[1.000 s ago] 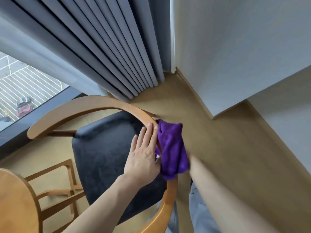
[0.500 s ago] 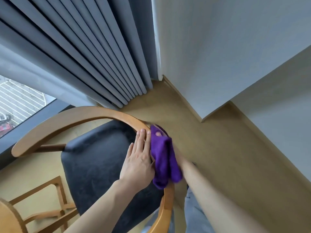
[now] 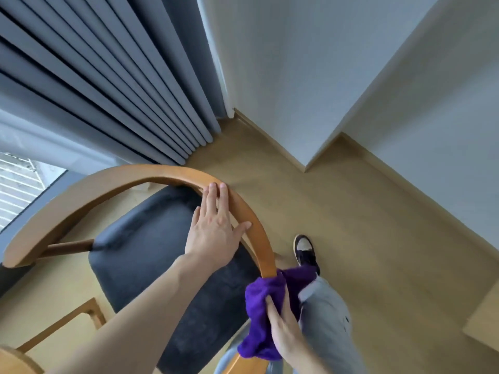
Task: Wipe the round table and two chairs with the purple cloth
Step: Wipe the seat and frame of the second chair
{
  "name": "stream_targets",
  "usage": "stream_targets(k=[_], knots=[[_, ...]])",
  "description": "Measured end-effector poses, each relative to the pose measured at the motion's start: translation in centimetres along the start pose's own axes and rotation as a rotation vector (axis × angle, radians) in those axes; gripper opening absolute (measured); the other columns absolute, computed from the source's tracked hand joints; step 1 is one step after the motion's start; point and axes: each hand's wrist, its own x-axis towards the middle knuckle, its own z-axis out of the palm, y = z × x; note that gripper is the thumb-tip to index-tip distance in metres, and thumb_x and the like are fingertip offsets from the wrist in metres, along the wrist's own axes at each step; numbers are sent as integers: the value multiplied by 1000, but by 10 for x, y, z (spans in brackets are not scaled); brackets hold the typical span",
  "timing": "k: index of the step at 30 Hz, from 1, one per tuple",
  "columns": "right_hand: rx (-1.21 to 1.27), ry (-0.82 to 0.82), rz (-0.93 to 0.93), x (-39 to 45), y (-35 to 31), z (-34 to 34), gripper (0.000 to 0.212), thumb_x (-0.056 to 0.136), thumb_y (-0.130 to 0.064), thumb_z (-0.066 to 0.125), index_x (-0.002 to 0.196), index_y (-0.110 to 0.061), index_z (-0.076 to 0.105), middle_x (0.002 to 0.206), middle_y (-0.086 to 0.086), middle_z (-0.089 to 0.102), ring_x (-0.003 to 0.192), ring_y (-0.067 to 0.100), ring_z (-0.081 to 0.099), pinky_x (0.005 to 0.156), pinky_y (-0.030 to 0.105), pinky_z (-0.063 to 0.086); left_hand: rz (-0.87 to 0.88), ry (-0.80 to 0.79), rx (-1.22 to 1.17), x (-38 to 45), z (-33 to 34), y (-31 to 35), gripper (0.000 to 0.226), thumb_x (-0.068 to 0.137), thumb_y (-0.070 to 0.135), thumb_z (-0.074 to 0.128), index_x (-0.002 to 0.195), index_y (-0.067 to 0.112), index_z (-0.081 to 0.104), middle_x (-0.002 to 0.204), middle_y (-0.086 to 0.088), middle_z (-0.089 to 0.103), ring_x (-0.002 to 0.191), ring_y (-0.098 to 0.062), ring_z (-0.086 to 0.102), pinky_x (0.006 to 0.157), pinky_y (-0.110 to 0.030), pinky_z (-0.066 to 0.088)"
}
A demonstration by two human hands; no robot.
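Right now, from your head camera, your left hand (image 3: 213, 225) lies flat on the curved wooden backrest (image 3: 151, 175) of the chair (image 3: 172, 265), fingers straight and close together along the rail, thumb spread out onto the wood. It steadies the chair and grips nothing.

Further down the same rail, toward you from those fingertips, your right hand (image 3: 283, 327) grips the purple cloth (image 3: 260, 317). The thumb presses into the bunched fabric; the other fingers are hidden behind it, so you cannot tell exactly how they curl. The cloth wraps the rail where it curves toward the near armrest, and loose folds hang below your thumb.

Your grey trouser leg (image 3: 326, 314) and shoe (image 3: 305, 252) stand just beside the cloth, on the outer side of the rail. Only a sliver of the round table (image 3: 13, 363) shows at the bottom left corner, well apart from both hands.

What could go wrong: the loose folds may slide off the narrow rail, so part of it gets skipped. A hard pull might shift the chair if your flat left hand does not bear down enough. The hanging cloth could also snag on your knee.
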Motion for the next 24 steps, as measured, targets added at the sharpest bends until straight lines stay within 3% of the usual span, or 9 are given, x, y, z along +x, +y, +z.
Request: stream_targets(k=[2, 5, 9, 12, 14, 16, 20, 22, 24], knots=[[-22, 15, -5, -1, 6, 3, 71, 94, -71, 39, 155, -36, 31, 148, -12, 51, 142, 13, 42, 123, 44, 26, 10, 23, -19, 0, 4, -1, 97, 99, 63, 44, 161, 18, -15, 171, -5, -15, 157, -22, -13, 129, -46, 9], [-24, 67, -95, 6, 4, 1, 72, 93, -74, 39, 150, -30, 40, 141, -9, 57, 137, 15, 49, 117, 34, 34, 32, 59, -20, -10, 13, 2, 94, 101, 58, 44, 161, 17, -15, 170, -6, -18, 157, -22, -14, 129, -47, 7], [-5, 159, -262, 23, 0, 4, 84, 89, -72, 41, 156, -22, 36, 151, -1, 52, 141, 13, 46, 118, 26, 34, 205, 42, 65, -61, 51, 6, 94, 101, 49, 48, 160, 20, -18, 167, -2, -28, 156, -20, -20, 128, -46, 1], [82, 176, -300, 28, 2, 8, 74, 89, -68, 47, 155, -36, 34, 147, -5, 55, 132, 12, 55, 103, 24, 49, 303, -26, 62, -107, 90, 7, 77, 104, 39, 38, 163, 22, -8, 167, 2, -25, 156, -16, -17, 129, -45, 8], [124, 183, -316, 19, 11, 10, 61, 91, -65, 49, 149, -50, 38, 138, -11, 62, 123, 10, 62, 97, 24, 54, 320, -74, -14, -134, 110, 3, 80, 101, 37, 44, 163, 23, -4, 170, 5, -16, 157, -12, -8, 128, -36, 10], [149, 205, -326, 1, 32, 19, 58, 95, -57, 50, 151, -49, 36, 138, -13, 62, 126, 8, 60, 102, 23, 50, 322, -107, -100, -161, 124, -7, 89, 95, 33, 55, 164, 22, -1, 172, 5, -4, 157, -11, 2, 125, -27, 14], [180, 318, -340, -50, 80, 49, 65, 104, -35, 51, 161, -24, 22, 159, 2, 42, 145, 16, 42, 119, 32, 32, 269, -191, -180, -221, 145, -38, 96, 89, 22, 60, 162, 34, -1, 170, 9, 10, 153, -18, 20, 117, -38, 36], [226, 325, -278, -73, 97, 70, 72, 106, -28, 52, 163, -26, 9, 166, 2, 29, 150, 15, 33, 123, 37, 28, 248, -200, -178, -250, 154, -57, 96, 92, 20, 58, 160, 44, -6, 169, 12, 13, 152, -18, 23, 115, -39, 38], [259, 356, -252, -87, 107, 89, 76, 106, -26, 53, 163, -25, 4, 168, 0, 21, 152, 11, 26, 124, 34, 24, 248, -186, -162, -269, 164, -74, 93, 99, 22, 52, 155, 53, -15, 169, 14, 10, 153, -15, 20, 117, -37, 34]])
